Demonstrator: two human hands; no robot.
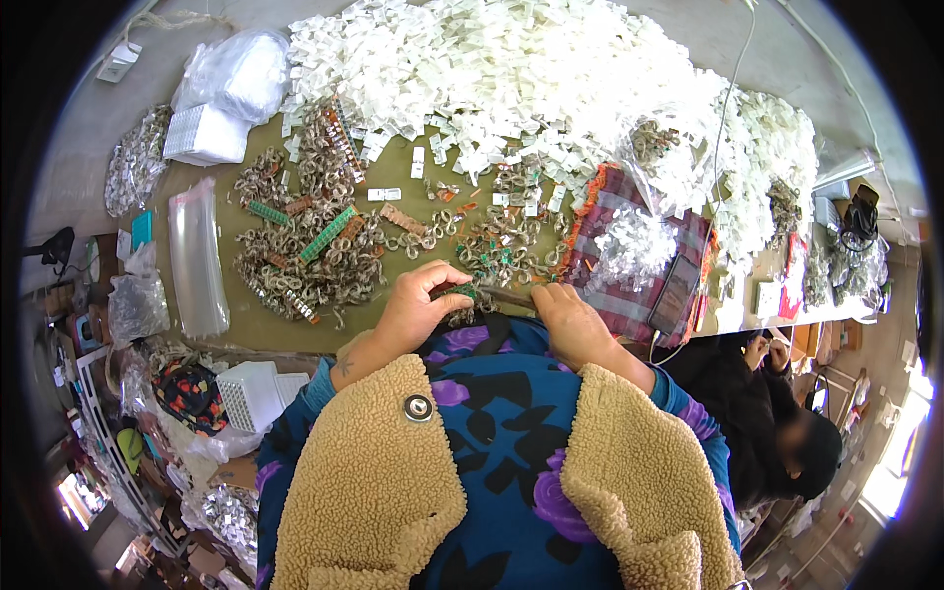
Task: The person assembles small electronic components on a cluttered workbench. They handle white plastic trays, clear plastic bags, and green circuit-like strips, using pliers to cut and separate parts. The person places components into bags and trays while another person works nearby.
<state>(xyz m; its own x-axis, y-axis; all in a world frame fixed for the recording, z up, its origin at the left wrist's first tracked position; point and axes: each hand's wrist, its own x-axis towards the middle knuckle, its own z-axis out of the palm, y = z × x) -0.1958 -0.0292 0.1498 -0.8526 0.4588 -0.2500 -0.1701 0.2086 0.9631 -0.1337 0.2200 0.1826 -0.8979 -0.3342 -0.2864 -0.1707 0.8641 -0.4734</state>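
My left hand (pixel 418 307) is closed at the near edge of the table, thumb and forefinger pinching a small green circuit board piece (pixel 464 290) with looped wires hanging below it. My right hand (pixel 572 320) sits to its right with fingers curled down; a narrow dark strip (pixel 513 296) runs from its fingertips toward the left hand. Whether the right fingers grip that strip is hard to see. Just beyond both hands lies a loose cluster of wired green pieces (pixel 497 254). To the left spreads a larger heap of coiled wires (pixel 315 261) with green and orange-brown board strips.
A big pile of small white plastic cases (pixel 531 64) covers the far side. At right, a plaid cloth (pixel 615 202) carries a clear bag and a phone (pixel 677 295). Clear plastic sleeves (pixel 200 261) lie left. Another person (pixel 777 423) in dark clothes is at the right.
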